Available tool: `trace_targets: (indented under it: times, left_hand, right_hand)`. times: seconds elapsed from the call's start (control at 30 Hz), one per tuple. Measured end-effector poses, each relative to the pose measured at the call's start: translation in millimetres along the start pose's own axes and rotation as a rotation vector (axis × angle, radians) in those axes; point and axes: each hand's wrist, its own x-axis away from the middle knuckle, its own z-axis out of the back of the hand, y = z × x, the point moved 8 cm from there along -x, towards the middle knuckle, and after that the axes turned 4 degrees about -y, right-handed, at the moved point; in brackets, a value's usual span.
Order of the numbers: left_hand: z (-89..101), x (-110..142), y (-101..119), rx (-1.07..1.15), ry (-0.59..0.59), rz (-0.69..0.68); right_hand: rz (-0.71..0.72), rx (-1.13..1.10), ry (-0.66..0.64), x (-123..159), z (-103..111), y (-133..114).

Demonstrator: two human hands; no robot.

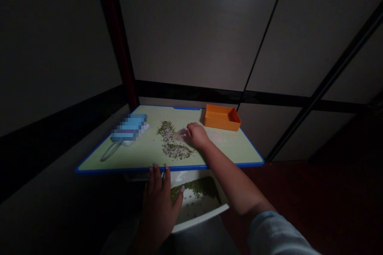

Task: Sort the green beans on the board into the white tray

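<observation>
On the pale board with a blue rim (149, 163) lie small green and whitish grains (176, 152), spread in a curved patch. Just right of that patch, my right hand (196, 134) rests low with its fingers curled in. Whatever may be between those fingertips is hidden. Paler grains or powder (217, 137) are scattered thinly to the right of it. My left hand (160, 201) has its fingers spread, with the fingertips at the board's front edge and nothing held. Beneath that edge, beside the left thumb, a white tray (200, 219) holds many green grains (202, 186).
An orange open box (221, 121) stands at the board's back right. At the left lies a blurred blue, phone-like item (129, 127) on a white base with a grey loop (110, 150). Grey panelled walls (191, 32) close in behind; reddish floor (281, 191) shows at right.
</observation>
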Motion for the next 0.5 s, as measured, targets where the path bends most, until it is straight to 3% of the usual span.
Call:
trace_targets:
  times: [0.23,0.5]
  left_hand:
    - [-2.8,2.0,-3.4,-0.018,0.046,-0.009]
    - [-6.2,3.0,-8.7,-0.022,0.012,0.019]
  right_hand:
    - [-0.054,-0.046,0.042,7.1,7.7,21.1]
    - [-0.199,-0.018,-0.014,31.3,14.9,63.5]
